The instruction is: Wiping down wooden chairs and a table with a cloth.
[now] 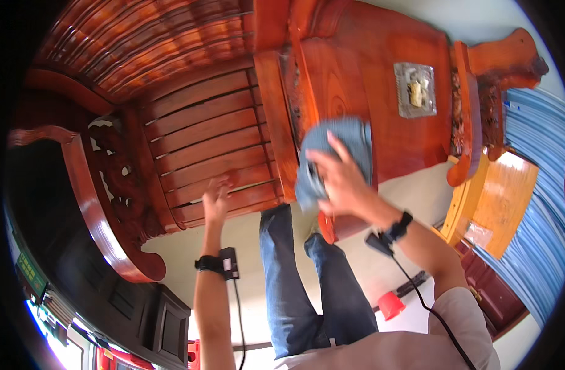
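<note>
My right hand (345,182) grips a blue-grey cloth cap (338,132), its fingers spread across the fabric and partly hiding it. Motion blurs both. The cap appears over the near left corner of a reddish wooden side table (384,138); whether it touches the wood I cannot tell. My left hand (216,201) holds nothing, and its fingers are apart and slightly curled. It appears over the front of the slatted seat (213,138) of a carved wooden armchair.
A clear ashtray (416,90) with pale bits inside rests on the side table. The armchair's curved armrest (90,199) juts out at left. A yellow wooden stool (497,203) stands by blue curtains (532,134). A red plastic bucket (391,305) is on the floor.
</note>
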### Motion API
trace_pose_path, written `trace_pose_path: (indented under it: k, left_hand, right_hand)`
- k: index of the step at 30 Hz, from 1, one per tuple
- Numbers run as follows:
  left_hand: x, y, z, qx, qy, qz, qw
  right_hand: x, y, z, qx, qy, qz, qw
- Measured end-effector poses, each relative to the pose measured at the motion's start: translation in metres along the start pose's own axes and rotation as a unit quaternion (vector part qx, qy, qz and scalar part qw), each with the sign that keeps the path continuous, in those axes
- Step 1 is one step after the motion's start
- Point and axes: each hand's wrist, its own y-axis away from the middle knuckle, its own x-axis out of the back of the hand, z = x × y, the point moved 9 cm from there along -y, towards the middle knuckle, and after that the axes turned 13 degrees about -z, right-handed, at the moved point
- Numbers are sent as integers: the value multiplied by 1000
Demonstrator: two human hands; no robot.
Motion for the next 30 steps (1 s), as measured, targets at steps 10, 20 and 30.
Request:
trace_pose_path:
  k: [10, 20, 30]
  left_hand:
    - [-169, -10, 132, -51, 26, -70, 996]
    - [-249, -39, 169, -51, -121, 167, 977]
    - [-261, -32, 189, 124, -382, 265, 877]
  right_hand:
    - [-178, 235, -71, -324, -476, 36, 817]
    - [-225, 237, -118, -170, -851, 484, -108]
    - [-280, 175, -47, -58, -771, 599, -209]
